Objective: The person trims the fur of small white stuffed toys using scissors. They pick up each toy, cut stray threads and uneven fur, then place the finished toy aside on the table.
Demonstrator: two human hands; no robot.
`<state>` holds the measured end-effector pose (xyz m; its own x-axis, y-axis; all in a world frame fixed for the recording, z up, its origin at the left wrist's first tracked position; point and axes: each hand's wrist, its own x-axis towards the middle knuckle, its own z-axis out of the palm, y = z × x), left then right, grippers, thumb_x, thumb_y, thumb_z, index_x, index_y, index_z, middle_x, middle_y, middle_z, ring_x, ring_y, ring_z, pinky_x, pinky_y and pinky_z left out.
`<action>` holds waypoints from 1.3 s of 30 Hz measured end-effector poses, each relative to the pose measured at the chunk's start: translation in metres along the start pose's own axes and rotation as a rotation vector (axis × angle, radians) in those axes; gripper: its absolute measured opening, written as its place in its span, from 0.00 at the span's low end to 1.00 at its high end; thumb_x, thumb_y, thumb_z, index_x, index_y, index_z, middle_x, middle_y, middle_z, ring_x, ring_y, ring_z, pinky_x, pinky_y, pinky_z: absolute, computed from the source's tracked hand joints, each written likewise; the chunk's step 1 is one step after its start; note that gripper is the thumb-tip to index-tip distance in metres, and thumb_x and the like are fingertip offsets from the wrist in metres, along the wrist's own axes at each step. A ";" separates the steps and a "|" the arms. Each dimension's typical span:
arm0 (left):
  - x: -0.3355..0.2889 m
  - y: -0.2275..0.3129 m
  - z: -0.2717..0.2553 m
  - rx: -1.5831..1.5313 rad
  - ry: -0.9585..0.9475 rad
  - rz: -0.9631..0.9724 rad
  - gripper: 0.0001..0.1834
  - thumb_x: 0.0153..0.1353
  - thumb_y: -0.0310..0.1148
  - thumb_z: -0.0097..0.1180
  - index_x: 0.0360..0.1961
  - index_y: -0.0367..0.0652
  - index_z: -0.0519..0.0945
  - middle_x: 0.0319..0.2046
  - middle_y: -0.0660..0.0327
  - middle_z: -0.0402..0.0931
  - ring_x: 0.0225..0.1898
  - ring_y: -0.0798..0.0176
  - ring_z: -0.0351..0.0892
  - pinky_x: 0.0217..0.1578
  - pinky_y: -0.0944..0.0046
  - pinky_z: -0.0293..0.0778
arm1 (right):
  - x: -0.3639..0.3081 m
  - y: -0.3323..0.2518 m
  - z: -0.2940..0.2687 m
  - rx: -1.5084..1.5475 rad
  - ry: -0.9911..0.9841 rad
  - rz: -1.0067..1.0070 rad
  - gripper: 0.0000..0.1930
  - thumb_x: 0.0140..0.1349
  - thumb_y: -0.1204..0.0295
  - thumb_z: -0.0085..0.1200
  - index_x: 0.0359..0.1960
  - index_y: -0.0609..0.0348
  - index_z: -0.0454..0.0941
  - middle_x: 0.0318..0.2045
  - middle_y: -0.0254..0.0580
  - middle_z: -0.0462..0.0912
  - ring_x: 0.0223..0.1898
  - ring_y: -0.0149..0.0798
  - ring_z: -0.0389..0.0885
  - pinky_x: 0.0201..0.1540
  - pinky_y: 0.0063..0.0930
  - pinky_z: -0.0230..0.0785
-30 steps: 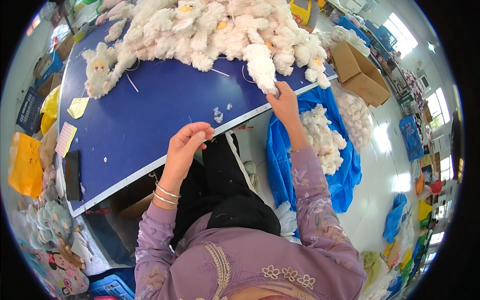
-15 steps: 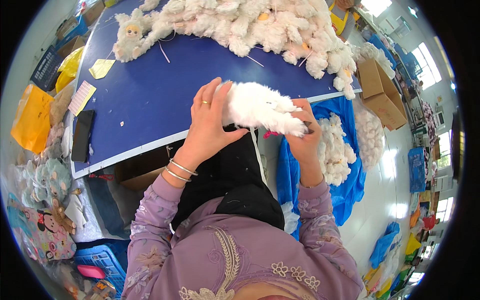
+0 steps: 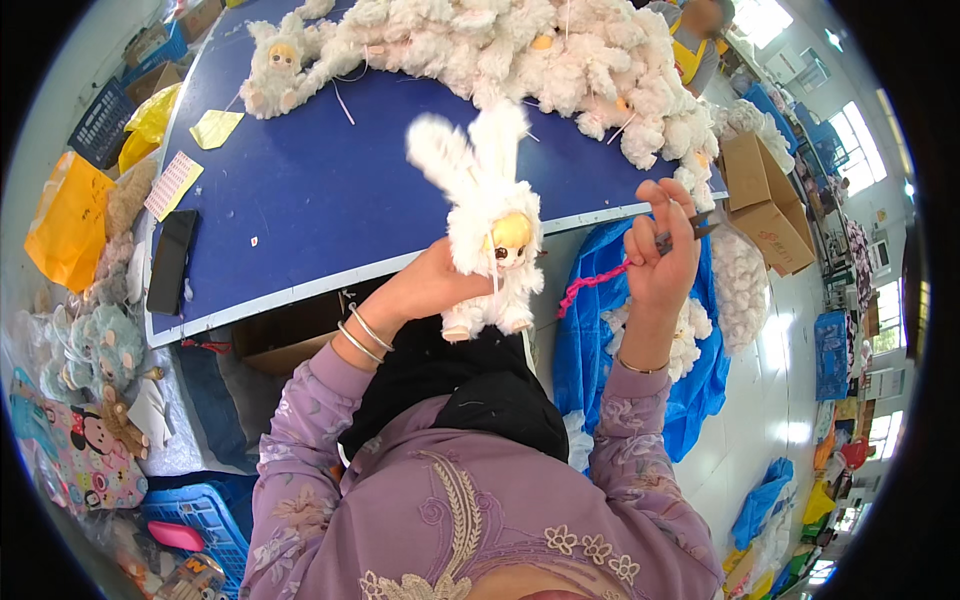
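My left hand [image 3: 425, 288] is closed round the body of a white plush rabbit doll [image 3: 468, 222], held upright above the table's near edge. The doll's long ears point up, its face and yellow hair look outward, and a thin white string hangs down its front. Off to the right, my raised right hand [image 3: 662, 262] grips a pair of small dark thread snips [image 3: 690, 234], the tips sticking out past the fingers. A twisted pink cord [image 3: 585, 287] trails from that hand toward the doll.
White plush dolls are heaped along the far side of the blue table [image 3: 330, 190]. A phone [image 3: 172, 262] and paper slips lie at its left. A blue bag [image 3: 700, 390] with more plush stands below right, near an open cardboard box [image 3: 765, 205]. Another person [image 3: 690, 40] is at the far right.
The doll has turned from lying sideways to upright, its face now showing. My right hand has let go of it and moved right and up with the snips.
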<state>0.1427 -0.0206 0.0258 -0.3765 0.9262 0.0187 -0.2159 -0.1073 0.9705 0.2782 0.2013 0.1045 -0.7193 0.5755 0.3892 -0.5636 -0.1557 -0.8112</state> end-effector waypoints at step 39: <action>0.000 0.001 0.025 0.057 0.193 0.189 0.35 0.49 0.31 0.67 0.59 0.39 0.67 0.47 0.61 0.75 0.47 0.70 0.74 0.50 0.67 0.71 | 0.000 0.065 0.033 -0.183 0.046 0.394 0.10 0.64 0.64 0.56 0.29 0.55 0.74 0.19 0.25 0.72 0.13 0.19 0.57 0.16 0.17 0.50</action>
<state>0.1649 -0.0118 0.0331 -0.5711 0.8052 0.1596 -0.0764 -0.2457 0.9663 0.2277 0.1647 0.0660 -0.8437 0.5366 0.0180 -0.1657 -0.2283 -0.9594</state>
